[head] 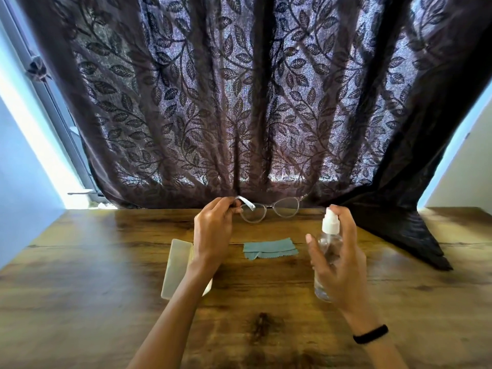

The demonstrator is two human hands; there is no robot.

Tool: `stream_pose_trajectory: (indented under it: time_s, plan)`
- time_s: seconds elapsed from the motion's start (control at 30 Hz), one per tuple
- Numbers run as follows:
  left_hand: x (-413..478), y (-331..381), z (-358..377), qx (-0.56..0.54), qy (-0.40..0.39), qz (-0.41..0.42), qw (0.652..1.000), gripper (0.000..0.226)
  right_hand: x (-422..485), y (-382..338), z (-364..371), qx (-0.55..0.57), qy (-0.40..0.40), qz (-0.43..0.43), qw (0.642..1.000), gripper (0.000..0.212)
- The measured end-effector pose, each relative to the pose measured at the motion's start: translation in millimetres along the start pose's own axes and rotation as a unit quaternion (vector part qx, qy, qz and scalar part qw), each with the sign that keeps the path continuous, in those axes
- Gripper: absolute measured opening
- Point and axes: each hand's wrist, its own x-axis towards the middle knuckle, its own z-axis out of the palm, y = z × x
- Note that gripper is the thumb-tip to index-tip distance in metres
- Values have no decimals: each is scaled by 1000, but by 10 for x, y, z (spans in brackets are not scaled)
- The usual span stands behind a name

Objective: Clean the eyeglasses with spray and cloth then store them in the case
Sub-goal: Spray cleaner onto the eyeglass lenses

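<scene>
My left hand [213, 227] pinches the left temple of the clear-framed eyeglasses [269, 213] and holds them up above the far part of the wooden table [93, 262], lenses facing me. My right hand [338, 262] grips a clear spray bottle [328, 241] with a white nozzle, index finger on top of the pump. The nozzle sits to the right of the glasses. A folded teal cloth [270, 249] lies flat on the table between my hands. A pale, closed glasses case [177, 265] lies under my left forearm, partly hidden by it.
A dark leaf-patterned curtain [253, 102] hangs behind the table and drapes onto its right rear corner [415, 235]. A window frame [53, 102] stands at the left. A black band [370, 334] circles my right wrist.
</scene>
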Motion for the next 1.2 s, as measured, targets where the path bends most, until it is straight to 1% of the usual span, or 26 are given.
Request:
stream_pose_trajectory:
  time_s: [0.13, 0.23, 0.33, 0.4, 0.47, 0.57, 0.7, 0.8, 0.93, 0.97, 1.03, 1.1, 1.13, 1.2]
  plan:
    - [8, 16, 17, 8, 4, 5, 1000, 17, -42, 103, -22, -6, 18, 10, 1000, 65]
    - [12, 9, 19, 14, 8, 4, 1000, 18, -103, 240, -26, 4, 17, 81, 997, 80]
    - [3, -22, 4, 19, 9, 0, 1000, 18, -190, 390, -54, 10, 12, 168, 986, 78]
    - [-6, -32, -10, 19, 9, 2, 1000, 17, -249, 489, -75, 12, 18, 209, 978, 70]
    - [-3, -32, -14, 19, 9, 2, 1000, 17, -308, 575, -86, 14, 23, 244, 969, 68]
    - [-3, -21, -7, 8, 10, 2, 1000, 17, -401, 703, -100, 5, 30, 284, 958, 75]
    - [-6, 1, -1, -10, 19, 9, 1000, 15, -502, 794, -97, 26, 61, 313, 948, 75]
    - [4, 5, 7, -12, 22, 6, 1000, 16, -505, 825, -100, 27, 71, 315, 946, 75]
    - [3, 10, 20, -15, 16, 3, 1000, 14, -475, 768, -137, 37, 89, 318, 943, 88]
    - [2, 8, 25, -15, 15, 3, 1000, 14, -460, 713, -144, 50, 107, 303, 946, 85]
    - [-5, -4, 28, -14, 16, 5, 1000, 14, -395, 588, -168, 52, 159, 246, 955, 70]
    - [-9, -12, 29, -15, 16, 5, 1000, 15, -263, 478, -215, 8, 193, 179, 965, 53]
    - [-8, -15, 29, -14, 15, 5, 1000, 16, -179, 427, -242, -14, 195, 147, 970, 46]
    - [-8, -26, 37, -16, 15, 1, 1000, 17, 2, 341, -278, -47, 173, 93, 979, 35]
